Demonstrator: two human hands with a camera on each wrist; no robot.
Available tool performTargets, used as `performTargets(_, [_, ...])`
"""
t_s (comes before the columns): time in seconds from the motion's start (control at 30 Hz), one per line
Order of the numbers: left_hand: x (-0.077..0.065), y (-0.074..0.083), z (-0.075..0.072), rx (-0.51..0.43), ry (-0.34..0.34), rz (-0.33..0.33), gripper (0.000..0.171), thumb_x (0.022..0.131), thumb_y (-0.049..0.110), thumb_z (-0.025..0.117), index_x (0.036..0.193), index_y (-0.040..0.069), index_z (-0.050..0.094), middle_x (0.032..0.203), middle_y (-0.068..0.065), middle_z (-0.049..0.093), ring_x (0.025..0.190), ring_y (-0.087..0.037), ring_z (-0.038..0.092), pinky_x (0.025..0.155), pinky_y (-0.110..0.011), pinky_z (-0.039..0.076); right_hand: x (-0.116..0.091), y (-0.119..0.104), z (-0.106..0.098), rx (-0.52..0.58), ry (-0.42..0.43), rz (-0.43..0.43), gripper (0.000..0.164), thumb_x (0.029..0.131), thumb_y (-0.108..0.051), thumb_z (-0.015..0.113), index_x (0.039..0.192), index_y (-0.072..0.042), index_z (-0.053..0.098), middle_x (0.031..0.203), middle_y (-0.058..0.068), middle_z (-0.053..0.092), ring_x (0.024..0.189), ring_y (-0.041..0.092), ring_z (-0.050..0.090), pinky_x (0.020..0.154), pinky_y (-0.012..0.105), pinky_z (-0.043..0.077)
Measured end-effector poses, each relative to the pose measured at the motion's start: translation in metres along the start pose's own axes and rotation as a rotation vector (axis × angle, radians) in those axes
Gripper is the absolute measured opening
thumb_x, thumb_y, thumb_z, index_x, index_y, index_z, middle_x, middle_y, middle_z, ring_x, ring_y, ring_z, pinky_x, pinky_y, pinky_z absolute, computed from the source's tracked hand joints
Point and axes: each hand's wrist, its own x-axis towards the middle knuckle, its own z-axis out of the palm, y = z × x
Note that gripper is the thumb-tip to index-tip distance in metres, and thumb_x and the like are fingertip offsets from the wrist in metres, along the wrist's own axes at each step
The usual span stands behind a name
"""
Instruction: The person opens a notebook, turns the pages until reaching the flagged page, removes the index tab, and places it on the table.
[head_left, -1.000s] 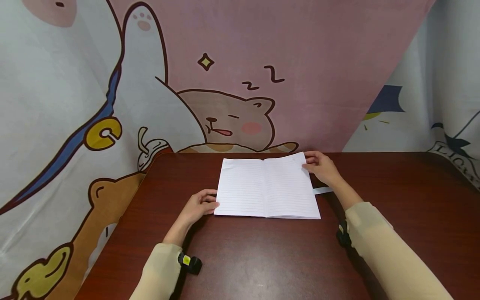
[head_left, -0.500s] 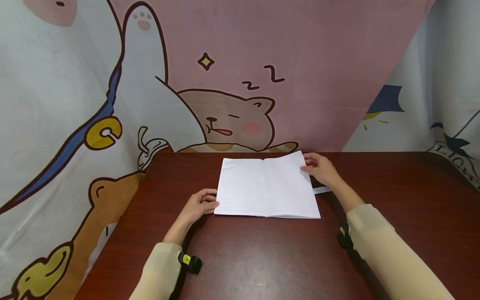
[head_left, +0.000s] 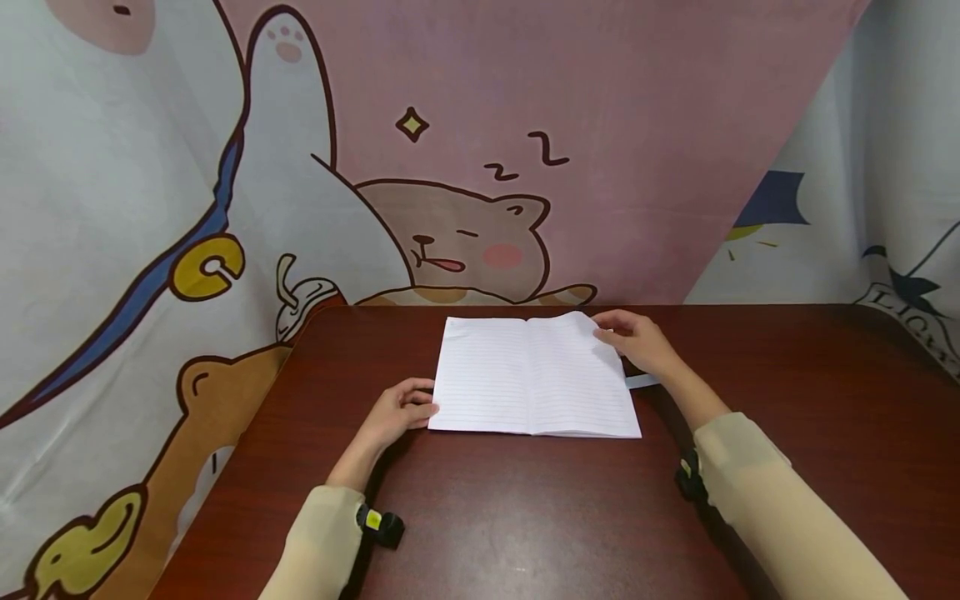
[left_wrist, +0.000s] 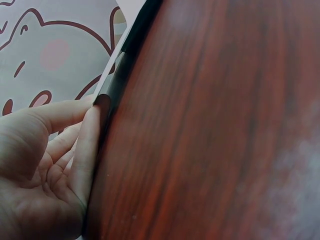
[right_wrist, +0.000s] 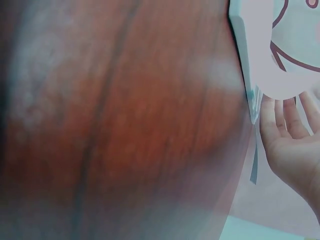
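Note:
An open notebook (head_left: 483, 375) with lined white pages lies on the table in the head view. My left hand (head_left: 396, 412) pinches its left edge, thumb on top and fingers beneath; the left wrist view has this hand (left_wrist: 45, 160) at the cover's edge. At the upper right corner, my right hand (head_left: 637, 342) holds a right-hand page (head_left: 573, 358), which bends up and inward there. In the right wrist view the curled page (right_wrist: 280, 87) hides the fingertips of that hand (right_wrist: 295, 145). A white ribbon-like strip (head_left: 643, 381) sticks out past the notebook's right edge.
The dark reddish-brown table (head_left: 517, 517) extends around the notebook on all sides. Behind it hangs a cloth (head_left: 637, 167) printed with cartoon animals, close to the table's far edge. Each wrist wears a small black camera (head_left: 386, 527).
The right hand has shifted slightly left, and the page corner it holds has bent down and inward. My left hand and the notebook have stayed in place.

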Motion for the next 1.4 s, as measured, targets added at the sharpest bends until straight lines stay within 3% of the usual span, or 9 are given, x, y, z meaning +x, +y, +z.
performTargets(0.1, [0.0, 0.0, 0.0, 0.007, 0.003, -0.002, 0.041, 0.092, 0.006, 0.068, 0.132, -0.001, 0.058, 0.11, -0.019, 0.067, 0.085, -0.009, 0.065, 0.076, -0.024, 0.058, -0.001, -0.001, 0.001, 0.032, -0.018, -0.011, 0.046, 0.102, -0.04, 0.054, 0.133, -0.007, 0.061, 0.134, 0.02, 0.061, 0.106, 0.03, 0.059, 0.079, 0.03, 0.054])
performTargets(0.17, [-0.001, 0.001, 0.001, 0.012, 0.004, -0.005, 0.041, 0.092, 0.006, 0.068, 0.132, -0.001, 0.058, 0.111, -0.019, 0.067, 0.086, -0.01, 0.066, 0.077, -0.025, 0.059, -0.002, -0.001, 0.001, 0.059, -0.029, -0.036, 0.045, 0.104, -0.039, 0.05, 0.133, -0.006, 0.061, 0.135, 0.021, 0.061, 0.106, 0.031, 0.06, 0.08, 0.031, 0.054])
performTargets(0.4, [-0.001, 0.001, 0.0, 0.02, 0.006, -0.019, 0.041, 0.093, 0.008, 0.069, 0.132, 0.001, 0.059, 0.112, -0.018, 0.067, 0.087, -0.01, 0.065, 0.08, -0.029, 0.059, -0.002, -0.002, 0.003, 0.08, -0.075, -0.094, 0.031, 0.102, -0.009, 0.051, 0.13, -0.004, 0.064, 0.133, 0.023, 0.062, 0.109, 0.035, 0.062, 0.079, 0.028, 0.052])
performTargets(0.57, [-0.001, 0.0, 0.0, 0.013, 0.002, -0.011, 0.041, 0.093, 0.008, 0.068, 0.132, 0.0, 0.058, 0.112, -0.018, 0.067, 0.086, -0.01, 0.066, 0.078, -0.027, 0.059, -0.001, -0.002, 0.004, 0.107, -0.089, -0.12, 0.031, 0.098, 0.0, 0.053, 0.127, -0.001, 0.065, 0.132, 0.025, 0.062, 0.11, 0.039, 0.064, 0.078, 0.025, 0.052])
performTargets(1.17, [0.0, 0.0, 0.0, 0.002, 0.003, -0.019, 0.041, 0.093, 0.006, 0.068, 0.132, 0.001, 0.058, 0.112, -0.018, 0.067, 0.086, -0.01, 0.066, 0.078, -0.025, 0.058, -0.002, -0.01, 0.015, 0.057, -0.148, -0.07, 0.03, 0.096, -0.013, 0.066, 0.121, 0.003, 0.064, 0.124, 0.027, 0.064, 0.107, 0.036, 0.066, 0.076, 0.024, 0.057])
performTargets(1.4, [-0.001, 0.0, 0.0, 0.002, -0.003, -0.01, 0.041, 0.093, 0.007, 0.068, 0.132, 0.0, 0.058, 0.111, -0.018, 0.067, 0.086, -0.01, 0.066, 0.078, -0.026, 0.058, 0.0, -0.012, 0.019, 0.036, -0.144, -0.063, 0.03, 0.095, -0.017, 0.067, 0.121, -0.001, 0.067, 0.124, 0.024, 0.065, 0.1, 0.024, 0.067, 0.073, 0.026, 0.058])
